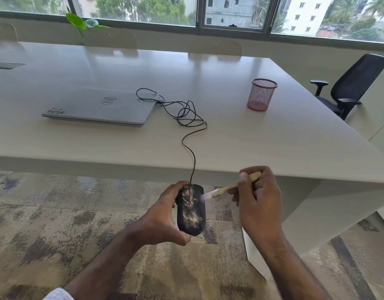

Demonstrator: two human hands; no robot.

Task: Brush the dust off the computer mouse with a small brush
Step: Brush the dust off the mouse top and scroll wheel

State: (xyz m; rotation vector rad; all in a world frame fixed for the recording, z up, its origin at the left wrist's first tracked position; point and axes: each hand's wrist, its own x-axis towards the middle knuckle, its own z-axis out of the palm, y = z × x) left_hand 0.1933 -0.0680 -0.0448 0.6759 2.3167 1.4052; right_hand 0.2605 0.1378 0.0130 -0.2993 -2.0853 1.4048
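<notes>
A black wired computer mouse point(192, 211), its top speckled with pale dust, is held below the table's front edge over the carpet. My left hand point(162, 217) grips it from the left side and underneath. My right hand point(259, 200) holds a small wooden-handled brush point(227, 188). The brush's light bristles touch the mouse's upper right edge. The mouse's black cable point(187, 118) runs up over the table edge and lies in loose loops beside the laptop.
On the white table point(273, 137) lie a shut silver laptop point(102, 107) at the left and a pink mesh pen cup point(261, 94) at the right. A black office chair point(351, 85) stands at the far right. Patterned carpet point(56, 224) covers the floor below.
</notes>
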